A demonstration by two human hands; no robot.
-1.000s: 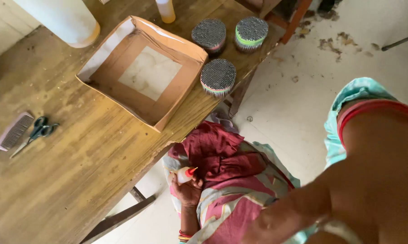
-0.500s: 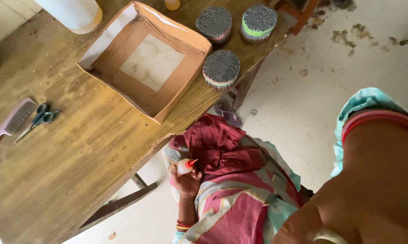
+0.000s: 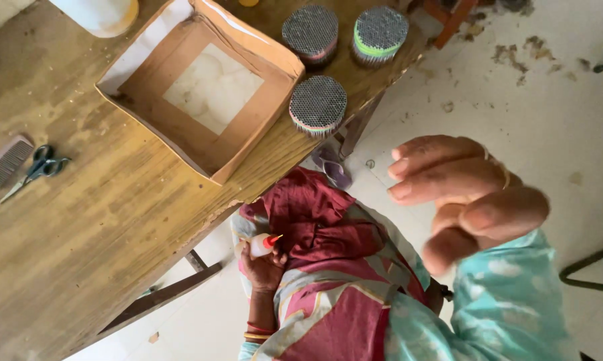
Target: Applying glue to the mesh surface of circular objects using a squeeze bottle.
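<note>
My left hand (image 3: pixel 263 266) rests in my lap on red and patterned cloth (image 3: pixel 328 267), below the table's edge. It is shut on a small white squeeze bottle (image 3: pixel 256 245) with a red nozzle, and bangles show at the wrist. My right hand (image 3: pixel 462 197) is raised close to the camera, blurred, fingers loosely curled and apart, with nothing in it. It wears a ring, and a teal sleeve (image 3: pixel 509 301) lies below it.
On the wooden table (image 3: pixel 81 227) stand an open cardboard box (image 3: pixel 181 127) with a clear window base and three round banded bundles of thin sticks (image 3: pixel 318 103). Scissors (image 3: pixel 37 168), a comb (image 3: pixel 4 164) and a white container (image 3: pixel 97 12) lie left. A sandal (image 3: pixel 333 167) is on the floor.
My right arm has swung up, so the hand now fills the right of the view where the upper arm was. The view has shifted slightly. My left hand keeps the bottle in my lap.
</note>
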